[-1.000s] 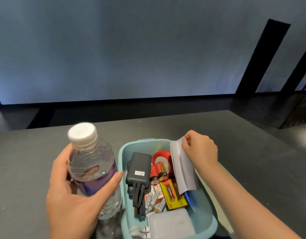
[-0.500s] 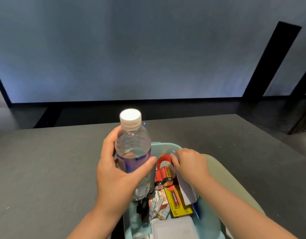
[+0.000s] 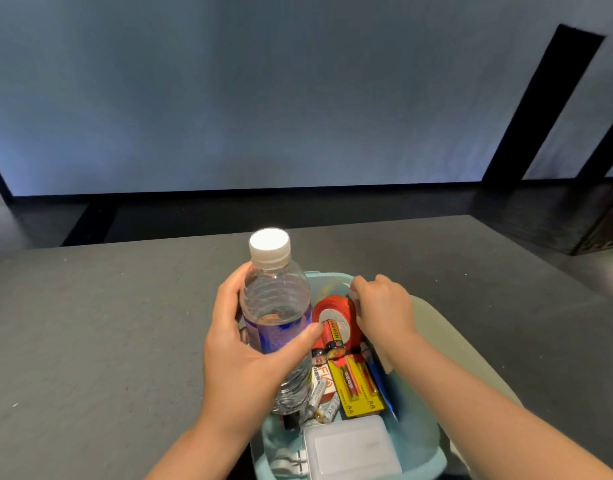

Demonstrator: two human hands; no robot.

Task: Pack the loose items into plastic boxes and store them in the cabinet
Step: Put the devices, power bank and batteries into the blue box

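Dark table [image 3: 90, 323]; left hand [image 3: 242, 351] holds bottle [image 3: 277, 306] beside "AA" battery pack [image 3: 358, 384].

One water bottle [image 3: 275, 317], one light-blue plastic box [image 3: 416, 434], one red tape roll [image 3: 336, 315], one yellow battery pack [image 3: 358, 384], one white charger [image 3: 350, 448]. Loose batteries in the box: too jumbled to count.
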